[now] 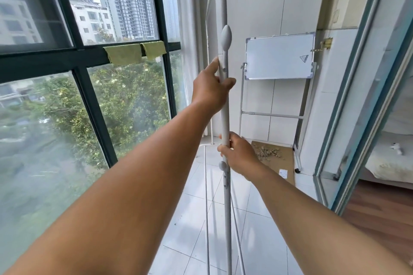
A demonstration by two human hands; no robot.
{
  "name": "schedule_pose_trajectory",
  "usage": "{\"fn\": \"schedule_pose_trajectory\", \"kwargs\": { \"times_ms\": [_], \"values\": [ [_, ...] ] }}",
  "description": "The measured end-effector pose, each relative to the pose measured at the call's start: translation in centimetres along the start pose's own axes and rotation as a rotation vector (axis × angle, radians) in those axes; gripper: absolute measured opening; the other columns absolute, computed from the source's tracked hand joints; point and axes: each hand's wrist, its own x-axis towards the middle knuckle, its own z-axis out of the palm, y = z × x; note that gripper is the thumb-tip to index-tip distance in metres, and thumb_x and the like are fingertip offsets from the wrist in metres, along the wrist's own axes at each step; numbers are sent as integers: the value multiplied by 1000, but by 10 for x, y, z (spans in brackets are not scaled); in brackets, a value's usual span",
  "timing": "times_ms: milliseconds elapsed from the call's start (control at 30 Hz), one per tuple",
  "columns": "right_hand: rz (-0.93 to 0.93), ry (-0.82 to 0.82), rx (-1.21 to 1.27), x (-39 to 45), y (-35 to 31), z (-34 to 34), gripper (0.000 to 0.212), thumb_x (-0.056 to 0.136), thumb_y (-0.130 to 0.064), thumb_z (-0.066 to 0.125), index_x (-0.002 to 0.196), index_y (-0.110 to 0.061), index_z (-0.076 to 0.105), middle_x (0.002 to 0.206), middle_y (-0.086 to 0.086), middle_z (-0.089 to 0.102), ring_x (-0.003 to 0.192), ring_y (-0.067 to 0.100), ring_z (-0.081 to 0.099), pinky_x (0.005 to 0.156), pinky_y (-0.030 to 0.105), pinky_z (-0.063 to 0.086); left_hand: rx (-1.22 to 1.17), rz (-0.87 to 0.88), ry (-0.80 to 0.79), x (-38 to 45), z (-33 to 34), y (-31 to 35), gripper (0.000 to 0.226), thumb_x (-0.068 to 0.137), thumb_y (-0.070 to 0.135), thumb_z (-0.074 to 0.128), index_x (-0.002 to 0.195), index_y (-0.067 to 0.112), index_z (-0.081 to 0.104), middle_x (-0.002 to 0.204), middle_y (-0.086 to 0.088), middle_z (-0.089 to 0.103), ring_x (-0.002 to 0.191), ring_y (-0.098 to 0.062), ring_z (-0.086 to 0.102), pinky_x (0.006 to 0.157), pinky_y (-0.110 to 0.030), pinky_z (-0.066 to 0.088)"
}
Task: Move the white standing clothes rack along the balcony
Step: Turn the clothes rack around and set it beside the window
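The white standing clothes rack made of thin metal tubes (224, 107) stands upright on the pale tiled balcony floor (196, 219), between the dark-framed window wall (93, 100) and the sliding glass door (348, 118). Its near vertical pole is directly in front of the person.

The left hand (211, 89) holds this pole high, just under the oval white plastic knob (226, 37). Its grip is wrapped around the tube, with the thumb on the near side and one finger stretched up along the pole. The right hand (238, 154) holds the same pole lower, just above a small round white clip (222, 165), and its grip is closed around the tube.

I think the two hands are spaced apart on one pole so that the tall, light rack does not tip while it is pushed or lifted.

Beyond the rack, a small whiteboard on a metal stand (279, 60) is against the far white cupboard (277, 6), and a brown cardboard sheet (274, 158) lies on the floor there. The rack probably must stop before them.
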Motion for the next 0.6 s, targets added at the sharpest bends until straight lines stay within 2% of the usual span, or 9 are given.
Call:
{"fn": "schedule_pose_trajectory", "kwargs": {
  "times_ms": [167, 300, 467, 600],
  "values": [
    [-5, -5, -15, 25, 1, 8, 23, 86, -22, 53, 108, -20, 58, 94, 11, 68, 87, 29, 65, 75, 39, 54, -8, 22, -20, 26, -2, -15, 55, 84, 14, 64, 136, 21, 45, 65, 9, 52, 68, -10, 56, 61, -20, 40],
    [-3, 15, -1, 46, -2, 22, 22, 87, -22, 54, 108, -24, 58, 93, 7, 68, 86, 27, 65, 73, 35, 53, -20, 34, -22, 48, -9, -30, 54, 84, 14, 65, 135, 19, 48, 63, 15, 45, 61, 3, 46, 56, -12, 33],
    [3, 28, -15, 66, -7, 38, 21, 86, -23, 56, 106, -19, 60, 96, 9, 69, 90, 27, 64, 79, 36, 51, -32, 39, -54, 69, -19, -46, 58, 85, 15, 65, 139, 21, 43, 63, 15, 41, 59, 5, 42, 54, -9, 30],
    [11, 50, -32, 82, -13, 56, 24, 86, -22, 56, 107, -12, 59, 99, 14, 69, 91, 30, 63, 79, 38, 51, -24, 49, -59, 84, -32, -59, 58, 86, 16, 64, 139, 22, 42, 63, 16, 42, 59, 5, 42, 46, -1, 31]
  ]
}}
